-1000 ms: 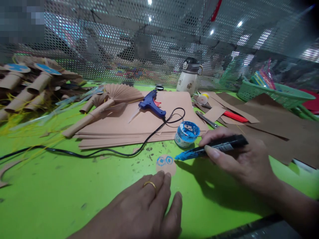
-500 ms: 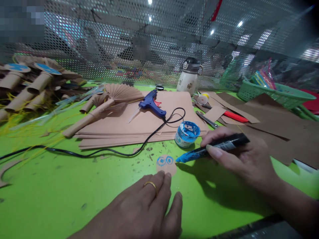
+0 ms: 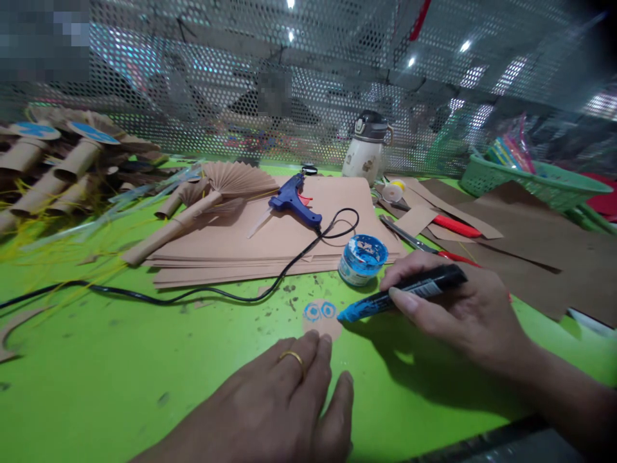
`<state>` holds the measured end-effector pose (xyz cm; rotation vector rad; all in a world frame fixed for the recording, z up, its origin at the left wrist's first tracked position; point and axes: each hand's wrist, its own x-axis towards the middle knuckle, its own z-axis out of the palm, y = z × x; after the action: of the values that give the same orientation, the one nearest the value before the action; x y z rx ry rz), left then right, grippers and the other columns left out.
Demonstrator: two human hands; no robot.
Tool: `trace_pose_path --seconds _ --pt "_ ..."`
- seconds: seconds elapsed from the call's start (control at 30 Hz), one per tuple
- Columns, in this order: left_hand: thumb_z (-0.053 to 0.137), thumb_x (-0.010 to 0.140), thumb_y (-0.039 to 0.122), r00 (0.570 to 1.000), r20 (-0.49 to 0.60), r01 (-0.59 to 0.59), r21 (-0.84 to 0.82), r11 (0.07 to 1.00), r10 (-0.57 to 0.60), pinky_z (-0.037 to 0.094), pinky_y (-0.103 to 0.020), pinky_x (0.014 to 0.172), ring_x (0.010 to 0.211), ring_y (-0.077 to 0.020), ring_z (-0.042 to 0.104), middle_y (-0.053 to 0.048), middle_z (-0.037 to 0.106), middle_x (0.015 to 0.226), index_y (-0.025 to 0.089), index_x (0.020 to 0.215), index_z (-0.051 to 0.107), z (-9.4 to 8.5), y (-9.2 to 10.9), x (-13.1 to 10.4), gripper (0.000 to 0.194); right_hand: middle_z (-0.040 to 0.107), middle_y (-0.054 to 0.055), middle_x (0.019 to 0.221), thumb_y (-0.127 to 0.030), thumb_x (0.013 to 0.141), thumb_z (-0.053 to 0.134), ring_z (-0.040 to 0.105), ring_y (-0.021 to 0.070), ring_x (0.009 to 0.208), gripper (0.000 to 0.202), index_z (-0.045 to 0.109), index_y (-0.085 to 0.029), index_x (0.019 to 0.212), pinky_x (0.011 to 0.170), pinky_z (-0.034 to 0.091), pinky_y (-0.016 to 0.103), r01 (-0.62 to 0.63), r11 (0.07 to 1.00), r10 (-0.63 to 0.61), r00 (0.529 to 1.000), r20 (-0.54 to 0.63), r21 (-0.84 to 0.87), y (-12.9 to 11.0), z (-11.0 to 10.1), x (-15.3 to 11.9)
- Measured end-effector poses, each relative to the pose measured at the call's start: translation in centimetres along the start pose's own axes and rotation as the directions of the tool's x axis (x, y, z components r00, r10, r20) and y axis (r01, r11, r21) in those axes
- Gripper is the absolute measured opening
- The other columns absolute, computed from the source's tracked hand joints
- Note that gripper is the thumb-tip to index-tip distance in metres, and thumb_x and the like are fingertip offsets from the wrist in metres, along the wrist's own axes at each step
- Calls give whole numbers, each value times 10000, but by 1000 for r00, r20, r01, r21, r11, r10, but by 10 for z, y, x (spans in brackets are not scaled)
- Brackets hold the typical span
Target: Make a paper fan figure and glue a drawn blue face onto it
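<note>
A small round brown paper disc [image 3: 321, 326] lies on the green table, with two blue eye-like rings drawn on its upper half. My left hand [image 3: 284, 399] rests flat, its fingertips pressing the disc's lower edge. In my right hand [image 3: 457, 308] is a black marker [image 3: 409, 290], gripped between thumb and fingers. Blue paint coats the marker's front end, and its tip is at the disc's right edge; whether it touches, I cannot tell. Just beyond the marker stands an open jar of blue paint [image 3: 362, 260], with smears round its rim.
A blue glue gun [image 3: 295, 204] lies on stacked brown paper [image 3: 212, 247], its black cord crossing the table. Paper fans and tubes [image 3: 72, 161] pile up at left. Red-handled scissors [image 3: 414, 241], a red cutter [image 3: 456, 225], a thermos [image 3: 365, 149] and a green basket [image 3: 535, 180] stand rightward.
My right hand has shifted a little left and down with the marker, whose tip is closer to the disc's right edge. The scissors' red handle shows more. My left hand stays put.
</note>
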<state>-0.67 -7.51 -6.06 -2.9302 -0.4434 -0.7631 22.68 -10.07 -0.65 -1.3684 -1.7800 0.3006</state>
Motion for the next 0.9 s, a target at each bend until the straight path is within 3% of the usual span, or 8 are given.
trace_pose_path --seconds 0.23,0.37,0.57,0.73,0.9 --pt "480 911 288 1000 7 3 -16 1000 -3 547 -336 892 993 -226 658 -119 691 1043 167 1014 600 -1 0 2 200 644 -16 627 -87 741 583 595 128 526 144 614 -226 719 506 498 231 6 1000 -5 996 -86 14 -1 -2 1" --pt "459 925 288 1000 -7 -18 -7 1000 17 546 -339 891 995 -227 656 -124 691 1040 163 997 597 -2 0 4 200 630 -24 621 -101 755 591 570 112 505 125 622 -220 735 485 475 217 3 1000 -2 999 -55 17 0 0 -1" --pt "443 929 271 1000 10 -27 19 999 27 547 -335 890 989 -221 657 -121 695 1031 160 995 603 -3 0 4 205 656 -2 701 -108 757 605 616 130 621 105 633 -198 802 585 515 224 12 1000 -11 1000 -20 21 1 3 -2" --pt "431 931 281 999 24 -24 24 999 24 547 -357 885 994 -237 656 -131 691 1048 153 1006 602 -2 0 2 226 637 -3 634 -109 754 594 587 121 543 96 629 -196 738 510 489 212 -1 999 0 1000 16 34 -1 1 -2" --pt "438 924 255 1000 22 0 24 1000 -1 523 -359 924 1018 -232 644 -128 681 1071 158 1019 594 0 3 0 207 610 -18 587 -134 784 592 547 100 457 96 620 -206 727 441 461 192 -78 994 82 995 -50 73 3 1 -1"
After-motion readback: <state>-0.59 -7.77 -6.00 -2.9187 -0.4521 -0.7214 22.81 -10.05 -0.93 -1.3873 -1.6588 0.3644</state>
